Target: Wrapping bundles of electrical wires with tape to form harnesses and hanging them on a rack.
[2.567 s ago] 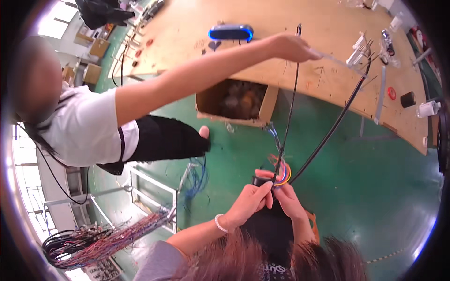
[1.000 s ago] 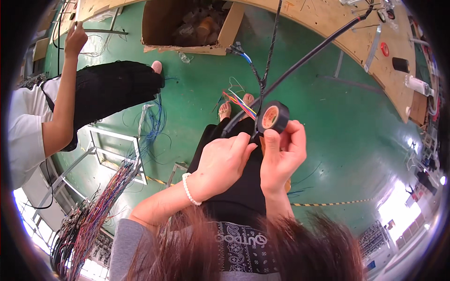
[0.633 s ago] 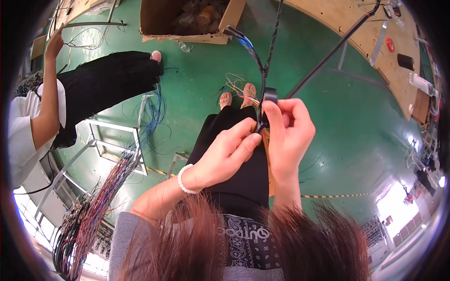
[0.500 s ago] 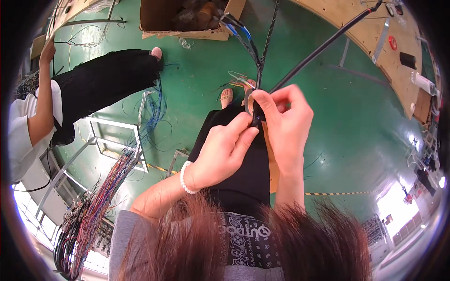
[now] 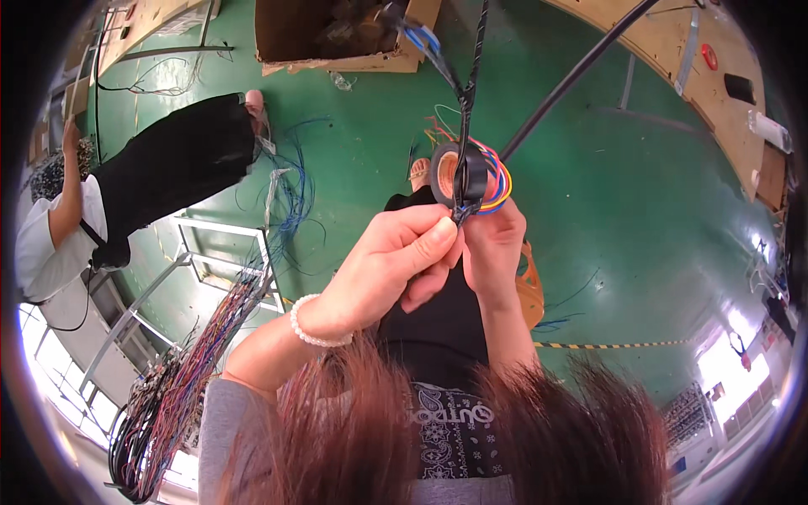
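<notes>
In front of me a black-taped wire bundle (image 5: pixel 465 114) hangs upright and forks above into a thin black branch and one with blue wires (image 5: pixel 421 39). My left hand (image 5: pixel 396 257) pinches its lower end between thumb and fingers. A roll of black tape (image 5: pixel 445 174) with a pale core stands right against the bundle, just above the pinch. Close below and behind the roll is my right hand (image 5: pixel 495 248), closed on it, its fingertips partly hidden. Loose red, yellow and blue wires (image 5: pixel 505 181) loop beside the roll.
A long black tube (image 5: pixel 581 71) slants to the upper right, near a wooden board (image 5: pixel 711 93). An open cardboard box (image 5: pixel 337 63) stands ahead. At left are another person (image 5: pixel 168 177), a white metal frame (image 5: pixel 223 225) and a hanging bunch of coloured wires (image 5: pixel 202 337).
My right hand has come down from above the tape roll to below and behind it. The roll has turned, and the coloured wire loop now shows beside it. My left hand keeps its pinch.
</notes>
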The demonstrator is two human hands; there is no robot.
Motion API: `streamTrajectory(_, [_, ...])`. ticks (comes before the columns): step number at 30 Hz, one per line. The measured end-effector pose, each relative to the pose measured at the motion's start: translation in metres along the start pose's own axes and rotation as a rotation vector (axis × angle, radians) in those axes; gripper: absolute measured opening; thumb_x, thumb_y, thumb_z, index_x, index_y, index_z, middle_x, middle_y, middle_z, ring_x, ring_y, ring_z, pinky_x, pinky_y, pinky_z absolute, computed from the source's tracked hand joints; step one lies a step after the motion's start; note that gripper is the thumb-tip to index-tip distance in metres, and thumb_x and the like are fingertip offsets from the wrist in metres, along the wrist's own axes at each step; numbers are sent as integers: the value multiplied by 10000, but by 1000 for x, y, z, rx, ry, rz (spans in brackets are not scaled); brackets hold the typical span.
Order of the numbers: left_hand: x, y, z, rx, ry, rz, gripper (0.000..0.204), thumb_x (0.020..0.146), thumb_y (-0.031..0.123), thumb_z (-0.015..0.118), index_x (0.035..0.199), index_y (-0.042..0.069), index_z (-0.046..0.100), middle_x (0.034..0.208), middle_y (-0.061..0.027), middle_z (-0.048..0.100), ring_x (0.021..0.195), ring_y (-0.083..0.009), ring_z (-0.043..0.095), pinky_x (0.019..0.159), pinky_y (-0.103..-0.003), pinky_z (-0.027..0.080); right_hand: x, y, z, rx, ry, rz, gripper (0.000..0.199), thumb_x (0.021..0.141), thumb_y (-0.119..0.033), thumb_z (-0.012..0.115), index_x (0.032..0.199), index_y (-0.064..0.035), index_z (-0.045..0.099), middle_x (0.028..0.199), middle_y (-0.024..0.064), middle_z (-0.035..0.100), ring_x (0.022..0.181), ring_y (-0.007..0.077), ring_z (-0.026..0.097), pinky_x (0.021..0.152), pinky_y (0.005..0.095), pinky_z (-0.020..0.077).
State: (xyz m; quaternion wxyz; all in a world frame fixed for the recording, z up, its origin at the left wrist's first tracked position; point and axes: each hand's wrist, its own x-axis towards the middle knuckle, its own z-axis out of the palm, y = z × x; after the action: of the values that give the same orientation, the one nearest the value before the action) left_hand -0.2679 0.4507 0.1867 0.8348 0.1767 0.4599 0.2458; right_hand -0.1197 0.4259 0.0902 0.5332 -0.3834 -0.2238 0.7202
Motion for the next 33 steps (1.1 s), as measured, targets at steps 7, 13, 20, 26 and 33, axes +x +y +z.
streamTrajectory(7, [-3, 2, 6, 171, 71, 25, 365, 1019, 314, 455, 776, 44, 497, 559, 25, 440, 443, -44, 369, 417, -203, 258, 2, 8, 7, -78, -2, -114, 338, 861, -13, 664, 1188, 28, 595, 1143, 74, 633, 1035, 169, 617, 921, 308, 481])
streamTrajectory(13, [-2, 7, -9, 1219, 288, 277, 189, 932, 164, 532, 811, 30, 478, 636, -167, 566, 599, -397, 565, 509, -471, 403, -24, -27, 19, -887, -50, -46, 87, 838, -36, 651, 906, 16, 668, 681, 25, 486, 579, 106, 434, 528, 271, 347])
streamTrajectory(20, [0, 1, -13, 1362, 178, 546, 122, 887, 102, 558, 906, 43, 452, 624, -131, 566, 577, -374, 571, 510, -464, 421, -15, -107, 47, -790, -281, 134, 302, 751, 2, 706, 1051, -19, 677, 788, 0, 501, 604, 63, 376, 550, 222, 310])
streamTrajectory(26, [6, -7, -10, 1362, 243, 641, 143, 891, 120, 572, 852, 40, 460, 600, -114, 544, 527, -347, 544, 469, -450, 402, 21, -98, 33, -704, -260, 3, 323, 960, -285, 586, 1024, 27, 636, 791, -16, 450, 616, 47, 428, 551, 198, 335])
streamTrajectory(33, [7, -19, -13, 1240, 343, 578, 174, 906, 126, 567, 841, 39, 432, 572, -122, 532, 532, -354, 551, 466, -451, 397, 8, -79, 38, -559, -117, 15, 218, 928, -130, 599, 1058, 44, 582, 910, 40, 501, 789, 119, 514, 728, 249, 441])
